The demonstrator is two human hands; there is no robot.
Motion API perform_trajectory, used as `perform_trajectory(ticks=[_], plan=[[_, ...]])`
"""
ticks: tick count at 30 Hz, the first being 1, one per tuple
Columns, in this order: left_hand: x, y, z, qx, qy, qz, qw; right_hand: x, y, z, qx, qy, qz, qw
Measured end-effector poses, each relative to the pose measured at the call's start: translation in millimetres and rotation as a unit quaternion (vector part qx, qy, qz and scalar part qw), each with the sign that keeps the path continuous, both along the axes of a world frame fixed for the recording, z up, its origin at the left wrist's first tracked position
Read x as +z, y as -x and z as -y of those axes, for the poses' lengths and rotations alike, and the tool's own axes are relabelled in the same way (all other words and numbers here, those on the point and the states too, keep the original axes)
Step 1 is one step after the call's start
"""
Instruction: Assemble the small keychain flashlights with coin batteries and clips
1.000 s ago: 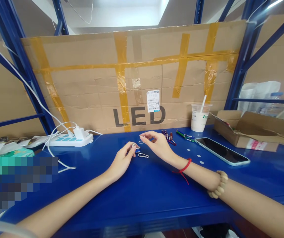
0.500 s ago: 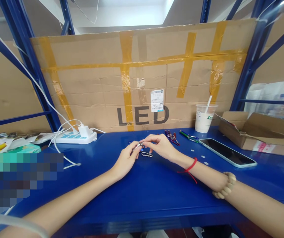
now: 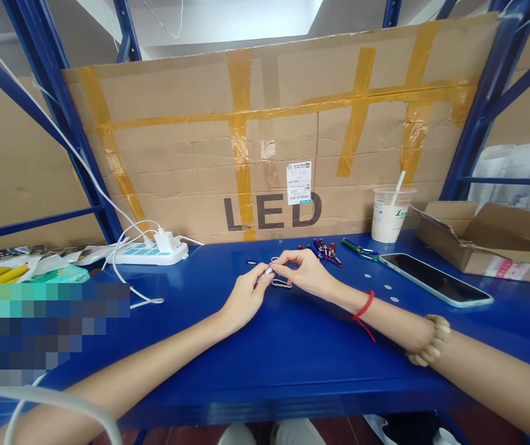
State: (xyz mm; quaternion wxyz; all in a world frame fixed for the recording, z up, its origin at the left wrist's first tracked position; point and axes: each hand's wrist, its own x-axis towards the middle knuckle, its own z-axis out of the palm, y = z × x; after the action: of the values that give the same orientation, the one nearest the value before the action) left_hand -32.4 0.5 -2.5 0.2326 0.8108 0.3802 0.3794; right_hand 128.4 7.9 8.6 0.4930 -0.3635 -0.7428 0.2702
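Note:
My left hand (image 3: 247,295) is closed with thumb and fingers pinching a small silver metal clip (image 3: 265,274), whose exact shape is partly covered by the fingers. From the other side my right hand (image 3: 306,272) meets it, its thumb and forefinger closed on the clip's upper end. Beneath the right fingers, a silver carabiner (image 3: 282,283) lies on the blue tabletop (image 3: 265,352). Behind the left fingers rests a blue carabiner (image 3: 252,262), partly hidden. Several red and purple carabiners (image 3: 327,250) lie bunched beyond the right hand, and a green carabiner (image 3: 356,248) is right of them.
A phone (image 3: 436,279) lies right of my hands, near small pale discs (image 3: 388,287). Behind it stand a drink cup with a straw (image 3: 389,216) and an open cardboard box (image 3: 487,247). At left are a power strip (image 3: 151,254) and white cables (image 3: 114,259). A taped cardboard sheet (image 3: 191,173) backs the table.
The view has shifted slightly, so most things sit a little further right. Both hands stay together on the silver clip, which now shows at a more slanted angle between the fingers.

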Motion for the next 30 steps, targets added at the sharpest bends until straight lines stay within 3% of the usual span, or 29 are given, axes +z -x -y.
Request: perform_trajectory(ticks=[9, 15, 24, 30], plan=[[-5.1, 3, 0, 0.048, -0.087, -0.115, 0.988, -3.9, 4, 7, -0.028, 0.010, 0.042, 0.999], [-5.8, 3, 0, 0.074, -0.115, -0.139, 0.981, -4.6, 2, 7, -0.005, 0.047, 0.032, 0.998], [-2.1, 3, -5, 0.026, -0.089, -0.088, 0.992, 4.9, -1, 8, 0.031, 0.112, -0.012, 0.993], [0.3, 2, -1, 0.000, -0.124, -0.105, 0.987, 13.6, -14, 6, 0.060, 0.195, 0.045, 0.978]])
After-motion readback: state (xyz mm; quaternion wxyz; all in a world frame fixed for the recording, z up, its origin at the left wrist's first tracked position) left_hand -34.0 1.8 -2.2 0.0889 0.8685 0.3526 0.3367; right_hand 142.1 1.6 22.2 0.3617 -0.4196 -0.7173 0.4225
